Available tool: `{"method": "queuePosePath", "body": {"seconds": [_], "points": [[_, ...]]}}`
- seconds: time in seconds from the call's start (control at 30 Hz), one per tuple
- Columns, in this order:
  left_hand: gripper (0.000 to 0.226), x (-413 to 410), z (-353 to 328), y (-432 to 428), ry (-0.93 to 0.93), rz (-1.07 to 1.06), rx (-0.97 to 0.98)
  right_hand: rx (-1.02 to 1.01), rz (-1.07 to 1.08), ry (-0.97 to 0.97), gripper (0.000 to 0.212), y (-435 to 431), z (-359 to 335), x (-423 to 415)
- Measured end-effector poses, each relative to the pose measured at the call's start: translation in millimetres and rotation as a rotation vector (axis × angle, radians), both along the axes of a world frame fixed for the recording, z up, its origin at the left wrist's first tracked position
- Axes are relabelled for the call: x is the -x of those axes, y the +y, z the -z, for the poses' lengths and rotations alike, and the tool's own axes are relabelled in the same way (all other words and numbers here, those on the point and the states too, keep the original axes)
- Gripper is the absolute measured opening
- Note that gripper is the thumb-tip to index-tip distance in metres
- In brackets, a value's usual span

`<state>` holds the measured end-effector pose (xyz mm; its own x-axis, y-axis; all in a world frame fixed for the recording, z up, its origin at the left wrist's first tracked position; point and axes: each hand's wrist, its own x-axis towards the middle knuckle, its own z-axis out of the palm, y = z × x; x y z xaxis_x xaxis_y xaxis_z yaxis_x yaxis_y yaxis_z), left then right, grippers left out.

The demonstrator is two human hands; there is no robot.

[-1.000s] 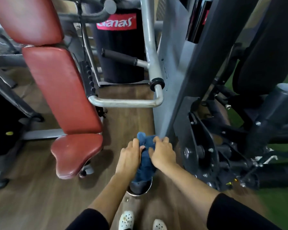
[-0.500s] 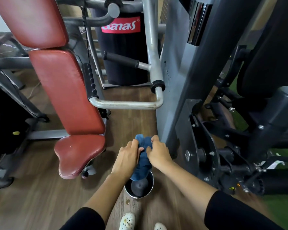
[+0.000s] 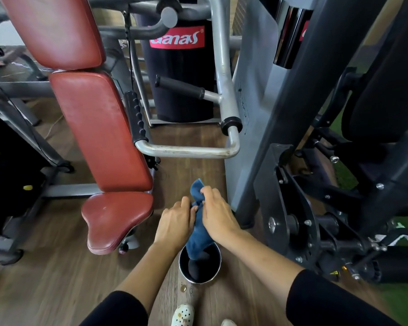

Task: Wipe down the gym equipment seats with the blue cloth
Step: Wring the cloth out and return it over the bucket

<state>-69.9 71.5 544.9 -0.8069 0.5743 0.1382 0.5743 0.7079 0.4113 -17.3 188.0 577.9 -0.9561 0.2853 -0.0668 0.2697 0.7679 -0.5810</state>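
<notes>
Both hands, left hand and right hand, grip the twisted blue terry cloth above a round metal bowl, beside the red padded seat.

Blue cloth: partly hidden under the left hand and right hand gripping it.
Metal bowl: dark contents, unreadable.
White shoes: cropped by bottom edge.
Upper back pad: cut by top edge.

A brown wood-plank floor runs under the machines. A pale grey tubular steel frame stands before a black weight-stack cover bearing a red "Ganas" label. At the right rises a dark grey machine upright, with green turf flooring beyond it.
</notes>
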Motion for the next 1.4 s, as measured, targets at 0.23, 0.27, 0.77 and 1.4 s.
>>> {"method": "queuePosePath", "body": {"seconds": [0.23, 0.27, 0.77, 1.4], "points": [[0.072, 9.4, -3.4, -8.8, -0.029, -0.031, -0.008, -0.095, -0.120, -0.013, 0.033, -3.7, -2.6, 7.3], [0.077, 10.7, -4.2, -9.2, -0.002, -0.011, 0.014, -0.123, -0.139, -0.007, 0.035, -3.5, -3.2, 7.9], [0.035, 18.7, -7.5, -6.0, 0.267, 0.051, 0.213, -0.204, -0.209, -0.141, 0.034, 12.5, 1.4, 9.6], [0.023, 15.1, -15.8, -8.0, 0.086, 0.071, 0.308, -0.253, -0.214, -0.228, 0.026, 11.1, -4.0, 13.5]]}}
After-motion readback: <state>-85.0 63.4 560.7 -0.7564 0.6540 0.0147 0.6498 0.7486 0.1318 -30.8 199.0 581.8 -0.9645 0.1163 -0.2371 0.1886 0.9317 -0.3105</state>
